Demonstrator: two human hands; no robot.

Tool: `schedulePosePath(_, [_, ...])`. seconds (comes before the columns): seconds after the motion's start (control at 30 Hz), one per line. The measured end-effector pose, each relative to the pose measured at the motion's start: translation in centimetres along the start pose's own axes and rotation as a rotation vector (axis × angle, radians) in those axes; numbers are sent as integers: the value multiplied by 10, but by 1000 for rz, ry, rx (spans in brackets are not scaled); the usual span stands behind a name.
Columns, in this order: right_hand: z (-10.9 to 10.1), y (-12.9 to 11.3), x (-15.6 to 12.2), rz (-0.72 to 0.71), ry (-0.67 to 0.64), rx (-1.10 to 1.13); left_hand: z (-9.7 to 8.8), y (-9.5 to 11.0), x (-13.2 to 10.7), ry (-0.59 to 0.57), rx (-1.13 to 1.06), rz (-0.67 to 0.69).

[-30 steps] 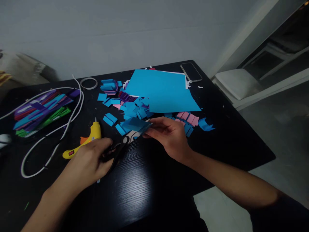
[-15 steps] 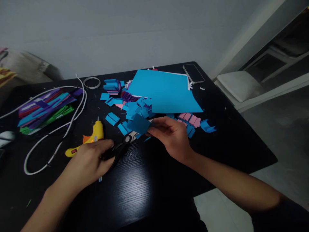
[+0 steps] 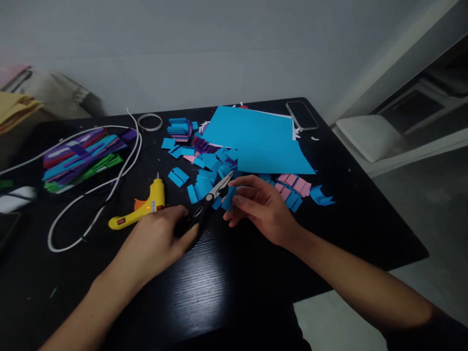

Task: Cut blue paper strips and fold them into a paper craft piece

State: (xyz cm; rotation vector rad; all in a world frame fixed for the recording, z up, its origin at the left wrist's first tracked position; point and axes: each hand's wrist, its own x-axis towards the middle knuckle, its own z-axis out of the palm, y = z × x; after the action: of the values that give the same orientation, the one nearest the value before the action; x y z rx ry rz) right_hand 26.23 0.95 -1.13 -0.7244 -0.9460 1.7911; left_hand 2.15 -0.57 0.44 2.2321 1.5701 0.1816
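Observation:
My left hand (image 3: pixel 161 239) is closed on the black handles of a pair of scissors (image 3: pixel 209 198), whose blades point up and to the right and look nearly closed. Between the thumb and fingers of my right hand (image 3: pixel 265 207) is a small piece of blue paper (image 3: pixel 229 198), seen tilted, just right of the blades. Small folded blue paper pieces (image 3: pixel 204 183) lie in a loose pile behind the scissors. Above them rests a large blue sheet (image 3: pixel 263 141), partly over white paper. Pink paper pieces (image 3: pixel 302 186) lie beyond my right hand.
A yellow glue gun (image 3: pixel 155 197) lies beside my left hand, its small light lit. A white cable (image 3: pixel 54 226) loops across the table's left side near bundled coloured strips (image 3: pixel 82 156). Behind are a tape roll (image 3: pixel 149 122) and a phone (image 3: pixel 302 116); a white mouse (image 3: pixel 18 199) sits far left.
The blue paper piece in my right hand has turned from facing me broadly to nearly edge-on. The scissors' blades, earlier mostly behind it, now show. The view has shifted slightly left.

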Motion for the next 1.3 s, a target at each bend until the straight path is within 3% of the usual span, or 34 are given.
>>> schedulePosePath(0.17, [-2,2,0,55,-49,33,11,7,-1,-62,60,12])
schedulePosePath(0.57, [-1,6,1,77,-30,64,26,13,-2,75,166,72])
schedulePosePath(0.67, [-1,7,1,77,-19,30,23,14,-2,185,25,128])
schedulePosePath(0.8, [1,8,0,97,-30,-20,18,18,-3,346,-378,177])
schedulePosePath(1.0, [3,14,-1,97,12,-139,27,24,0,244,-847,55])
schedulePosePath(1.1, [2,16,-2,43,16,-194,31,24,0,235,-896,48])
schedulePosePath(1.3, [2,18,-3,-36,39,-300,29,18,0,295,-777,126])
